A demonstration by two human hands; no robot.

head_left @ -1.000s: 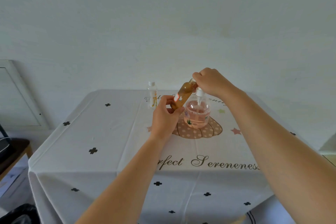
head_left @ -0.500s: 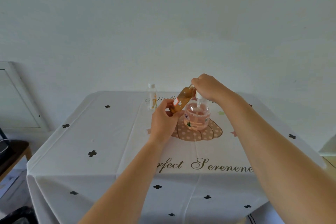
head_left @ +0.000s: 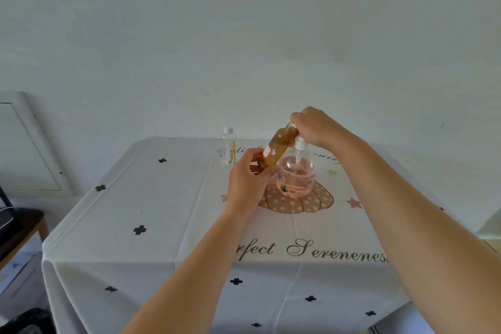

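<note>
A round pump dispenser (head_left: pixel 296 179) of clear plastic, filled with pink liquid, stands just below the work, its white pump head close under the right hand (head_left: pixel 315 125). Behind and to the left stands a slim clear bottle (head_left: pixel 230 148) with a white cap, upright and apart from the rest.

The amber bottle (head_left: pixel 273 150) is held in the air above the bench (head_left: pixel 151 211), tilted with its threaded neck up and to the right. The left hand (head_left: pixel 248 184) grips its lower body; the right hand's curled fingers close on the neck, hiding what they pinch.

A smooth white cloth with black crosses, script lettering and a dotted brown motif covers the bench. A plain white wall (head_left: pixel 244 35) rises behind, and a dark side table (head_left: pixel 19 228) sits at far left.
</note>
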